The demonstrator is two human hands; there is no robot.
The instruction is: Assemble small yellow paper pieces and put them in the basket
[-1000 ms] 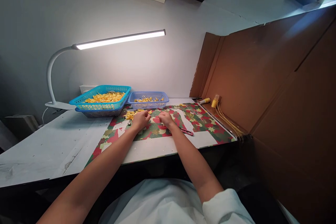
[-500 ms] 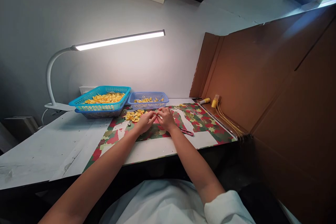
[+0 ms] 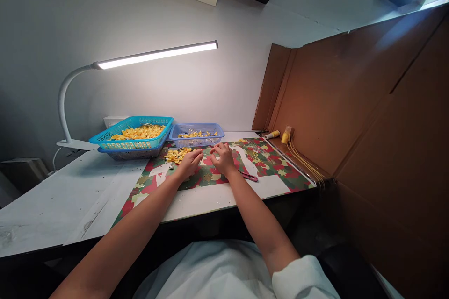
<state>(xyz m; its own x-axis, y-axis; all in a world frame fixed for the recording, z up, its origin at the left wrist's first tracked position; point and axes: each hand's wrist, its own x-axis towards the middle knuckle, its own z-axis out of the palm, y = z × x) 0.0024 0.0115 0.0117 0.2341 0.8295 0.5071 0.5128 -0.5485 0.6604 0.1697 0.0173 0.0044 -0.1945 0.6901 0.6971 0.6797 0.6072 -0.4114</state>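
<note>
My left hand is closed, thumb and fingers pressed together; whatever it holds is too small to make out. To its right, my right hand hovers over the mat with bent fingers, its thumb a little apart from them and nothing visible between. A pile of small yellow flat pieces lies just beyond my left hand. Partly under my right wrist is a pink cutter-like tool. A small shiny metal bit sits left of my left hand. Beneath everything is a patterned red and green mat.
A turquoise basket of yellow pieces rests on a blue one at the back left. Beside it stands a periwinkle basket with more pieces. A lamp arches over. Cardboard walls the right side, near yellow strands.
My hands, whose fingertips met half a second ago, have moved apart. The left one shifted left and lower, and a gap now shows between them.
</note>
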